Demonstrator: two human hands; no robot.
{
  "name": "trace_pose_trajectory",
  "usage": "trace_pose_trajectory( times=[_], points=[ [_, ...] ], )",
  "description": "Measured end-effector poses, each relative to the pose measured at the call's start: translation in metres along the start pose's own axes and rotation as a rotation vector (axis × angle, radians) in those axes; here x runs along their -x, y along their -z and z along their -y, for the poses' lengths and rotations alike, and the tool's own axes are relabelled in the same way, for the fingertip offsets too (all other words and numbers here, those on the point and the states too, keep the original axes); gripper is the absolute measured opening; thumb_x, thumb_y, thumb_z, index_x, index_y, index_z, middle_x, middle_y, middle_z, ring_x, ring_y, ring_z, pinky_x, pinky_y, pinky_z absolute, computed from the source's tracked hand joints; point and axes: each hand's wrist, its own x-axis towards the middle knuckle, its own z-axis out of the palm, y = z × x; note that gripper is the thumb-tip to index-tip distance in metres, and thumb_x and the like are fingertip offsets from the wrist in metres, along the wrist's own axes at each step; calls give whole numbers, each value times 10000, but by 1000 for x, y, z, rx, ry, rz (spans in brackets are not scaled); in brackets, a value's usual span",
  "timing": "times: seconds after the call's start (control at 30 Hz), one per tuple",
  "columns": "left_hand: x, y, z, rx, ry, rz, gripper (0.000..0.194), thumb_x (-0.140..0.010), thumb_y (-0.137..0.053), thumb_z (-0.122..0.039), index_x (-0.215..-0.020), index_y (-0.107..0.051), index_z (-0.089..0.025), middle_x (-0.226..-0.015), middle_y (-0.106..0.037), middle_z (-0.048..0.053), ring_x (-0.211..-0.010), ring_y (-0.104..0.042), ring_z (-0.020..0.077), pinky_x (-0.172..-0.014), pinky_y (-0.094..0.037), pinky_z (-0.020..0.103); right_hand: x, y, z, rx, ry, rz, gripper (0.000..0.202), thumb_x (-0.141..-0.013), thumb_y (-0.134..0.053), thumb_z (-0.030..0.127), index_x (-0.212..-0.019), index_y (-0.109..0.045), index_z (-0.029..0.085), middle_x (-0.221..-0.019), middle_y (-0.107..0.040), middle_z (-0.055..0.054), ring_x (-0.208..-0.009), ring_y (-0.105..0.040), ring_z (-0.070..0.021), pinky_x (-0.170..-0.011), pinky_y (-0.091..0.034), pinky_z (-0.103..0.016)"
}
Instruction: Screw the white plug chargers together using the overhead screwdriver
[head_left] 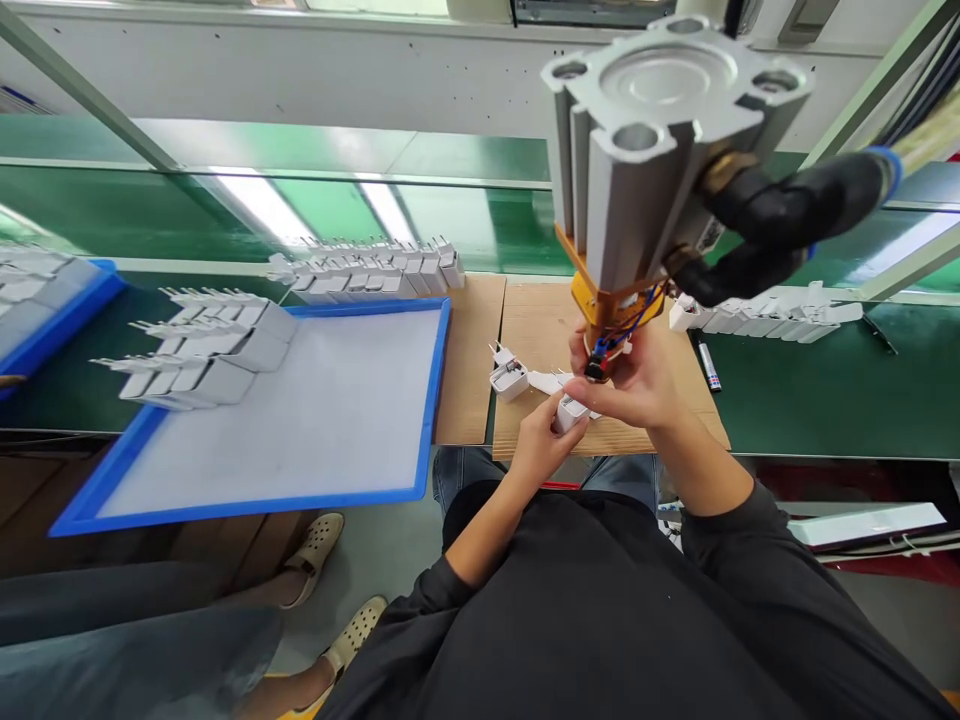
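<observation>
Below the metal press cylinder (667,150), my left hand (541,440) has its fingers wrapped round a small white plug housing (570,413). My right hand (634,385) is at the lower end of the press, its thumb reaching to the same housing; its other fingers are partly behind the press tip, and what they grip is hard to make out. Just left of the hands, an open white housing (509,378) with parts inside stands on the brown board (525,325). Another white piece (547,382) lies between it and the hands.
A blue-rimmed tray (437,380) at the left bears stacked white plugs (217,350). Rows of white plugs stand behind it (375,272) and at the right (772,315). A marker (709,367) lies right of the board. Another person's legs (142,640) show at lower left.
</observation>
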Motion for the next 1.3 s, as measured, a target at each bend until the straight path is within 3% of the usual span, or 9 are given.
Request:
trace_pose_trajectory(
  times=[0.1,0.27,0.77,1.17,1.3],
  points=[
    [0,-2,0,21,6,-2,484,-829,-670,-384,-1255,-647,-156,-861,-715,28,-584,-504,106,-572,-437,220,-3,0,0,8,-18,-8,553,-644,-833,574,-898,-458,256,-745,-416,30,-624,-450,-114,-498,-403,-258],
    [-2,-3,0,52,-5,-15,482,-827,-676,-373,-1256,-639,-157,-969,-729,59,-677,-579,128,-639,-475,231,-6,1,-2,10,0,-32,595,-605,-859,574,-905,-452,259,-768,-445,28,-652,-482,-119,-517,-445,-263],
    [-4,2,-9,51,-38,-48,393,-823,-681,-352,-1149,-648,-137,-785,-668,11,-588,-504,102,-569,-429,216,-5,0,-6,6,26,-12,532,-696,-805,576,-944,-465,249,-736,-464,44,-607,-488,-93,-481,-441,-226],
    [-3,5,-13,48,-18,-24,402,-829,-683,-313,-1189,-641,-138,-846,-699,23,-647,-567,116,-605,-466,219,-6,-2,-6,37,38,-73,528,-684,-808,583,-947,-493,252,-763,-496,32,-619,-497,-96,-498,-460,-230],
    [-5,2,-11,74,-1,-35,443,-834,-684,-337,-1228,-633,-141,-956,-724,52,-746,-636,145,-695,-521,241,-6,0,1,58,-12,-63,553,-625,-847,576,-922,-517,246,-731,-515,30,-608,-524,-109,-509,-492,-249]
  ],
)
